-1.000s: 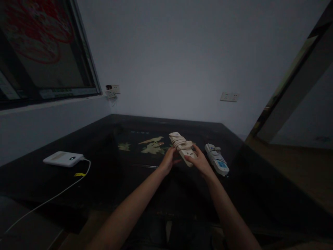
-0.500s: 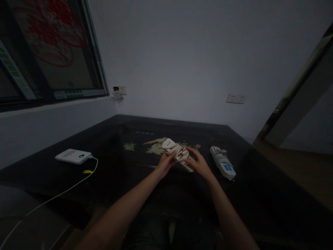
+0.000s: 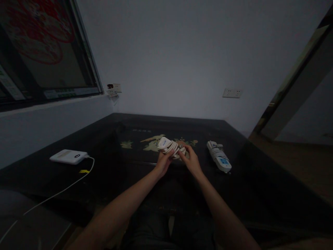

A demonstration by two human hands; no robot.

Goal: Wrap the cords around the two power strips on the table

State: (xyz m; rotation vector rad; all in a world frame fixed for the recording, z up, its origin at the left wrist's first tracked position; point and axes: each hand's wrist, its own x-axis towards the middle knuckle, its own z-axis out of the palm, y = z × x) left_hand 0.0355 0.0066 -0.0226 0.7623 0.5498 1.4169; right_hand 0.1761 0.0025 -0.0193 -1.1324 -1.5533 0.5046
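Note:
Both my hands hold a cream power strip (image 3: 169, 146) with its cord wound round it, just above a dark table (image 3: 109, 152). My left hand (image 3: 163, 163) grips the strip's near left side with its fingers curled. My right hand (image 3: 191, 161) pinches the right end, thumb and fingers closed on the wound cord. The strip lies turned to the left, its rounded end pointing far left.
A second white power strip (image 3: 219, 160) with a wound cord and a blue label lies to the right. A white power bank (image 3: 68, 156) with a white cable (image 3: 62, 190) sits at the left. Wall sockets (image 3: 231, 93) are on the back wall. A window (image 3: 39, 52) is at the left.
The cream strip has been turned from pointing away to lying more sideways, toward the left, and brought lower and nearer. Both hands stayed on it.

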